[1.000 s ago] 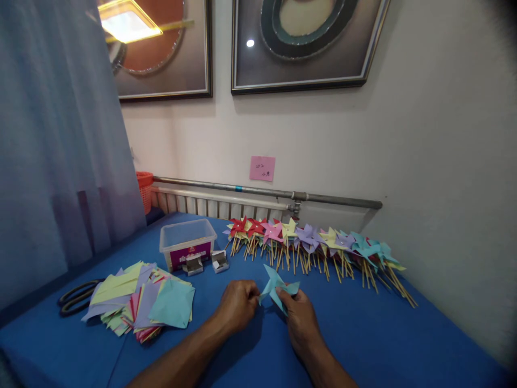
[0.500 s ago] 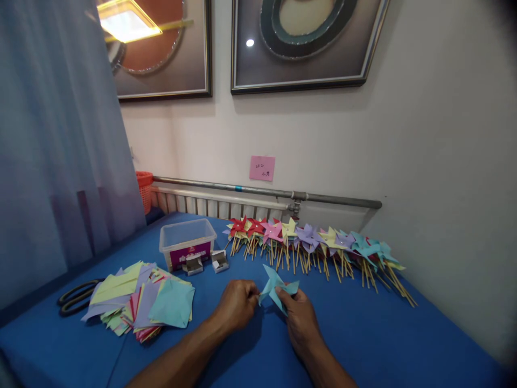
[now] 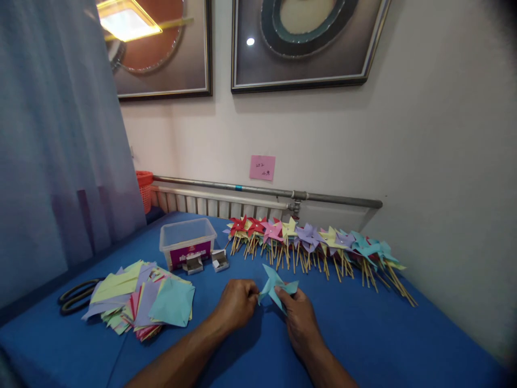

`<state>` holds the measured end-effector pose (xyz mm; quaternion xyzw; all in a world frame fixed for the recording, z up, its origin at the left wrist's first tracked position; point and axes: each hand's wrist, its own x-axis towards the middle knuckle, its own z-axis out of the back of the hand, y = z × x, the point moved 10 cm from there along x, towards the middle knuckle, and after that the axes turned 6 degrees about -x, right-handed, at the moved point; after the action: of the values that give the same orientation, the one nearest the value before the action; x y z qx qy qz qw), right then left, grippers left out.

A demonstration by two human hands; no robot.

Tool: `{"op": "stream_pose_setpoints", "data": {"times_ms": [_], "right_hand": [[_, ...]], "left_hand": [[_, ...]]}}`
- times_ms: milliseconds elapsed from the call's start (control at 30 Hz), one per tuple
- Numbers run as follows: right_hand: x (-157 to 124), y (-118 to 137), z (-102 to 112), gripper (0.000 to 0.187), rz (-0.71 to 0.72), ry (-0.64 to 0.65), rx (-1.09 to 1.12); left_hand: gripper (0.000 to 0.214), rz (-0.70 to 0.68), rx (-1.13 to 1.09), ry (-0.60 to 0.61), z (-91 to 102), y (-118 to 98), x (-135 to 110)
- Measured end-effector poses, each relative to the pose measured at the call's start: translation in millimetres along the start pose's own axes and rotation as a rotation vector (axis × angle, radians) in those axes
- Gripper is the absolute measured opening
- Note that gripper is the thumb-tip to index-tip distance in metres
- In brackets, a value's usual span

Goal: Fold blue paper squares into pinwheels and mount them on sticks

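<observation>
A light-blue paper pinwheel (image 3: 273, 287) is held over the middle of the blue cloth. My right hand (image 3: 301, 318) grips its right side, thumb on the front and fingers behind. My left hand (image 3: 238, 303) is closed, with thumb and forefinger pinched at the pinwheel's lower left tip. Whether anything small is also between those fingertips is hidden. Beyond my hands stand two small open boxes, the right one (image 3: 220, 261) with tiny metal-looking bits inside and the left one (image 3: 193, 264) beside it.
Pinwheels on sticks (image 3: 309, 237) lie in a long row by the wall. A clear plastic tub (image 3: 189, 242) stands left of them. Coloured paper sheets (image 3: 172, 303) are piled at the left, beside black-handled scissors (image 3: 78, 295). A metal pipe (image 3: 262, 191) runs along the wall.
Almost nothing differs. Both hands keep their hold on the pinwheel, and the view has shifted very slightly.
</observation>
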<state>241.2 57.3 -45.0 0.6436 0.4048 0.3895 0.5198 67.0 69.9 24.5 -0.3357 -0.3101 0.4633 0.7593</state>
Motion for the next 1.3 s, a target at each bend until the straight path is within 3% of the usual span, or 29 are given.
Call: {"op": "stream_pose_setpoints", "data": {"times_ms": [333,867,1300], "right_hand": [[-6.9,5.3,-5.0,0.042,-0.085,0.015,0.109],[-5.3,5.9,-2.5,0.047,-0.056,-0.007,0.050],[-2.4,3.6,0.7,0.047,-0.027,-0.039,0.025]], "left_hand": [[0.020,-0.017,-0.009,-0.039,2.2,0.5,-0.4],[0.021,-0.071,0.057,-0.084,-0.8,-4.1,-3.2],[0.019,-0.038,0.065,-0.109,-5.1,0.9,-2.3]]}}
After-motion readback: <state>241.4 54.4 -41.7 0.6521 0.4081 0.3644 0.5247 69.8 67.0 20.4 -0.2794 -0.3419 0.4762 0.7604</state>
